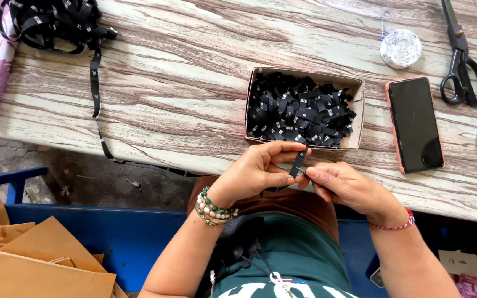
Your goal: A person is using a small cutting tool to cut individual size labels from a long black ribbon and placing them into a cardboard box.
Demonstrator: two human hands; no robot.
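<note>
Pinching a small black label [298, 164] between both hands, left hand [255, 172] and right hand [342, 185] gripping it, just below the cardboard box [359, 113] of more labels on the tabletop [183, 94].

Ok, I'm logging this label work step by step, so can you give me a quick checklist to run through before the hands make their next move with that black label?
1. Label held: ok. The black label is pinched between the left hand and the right hand.
2. Label fold or cut state: cannot tell, the fingers cover its lower part.
3. Box within reach: ok. The cardboard box sits just beyond the hands, full of cut labels.
4. Ribbon supply: ok. The black label ribbon trails across the table and over its edge.
5. Scissors: ok, lying at the far right, untouched.
6. Phone: ok, beside the box, screen dark.
</note>
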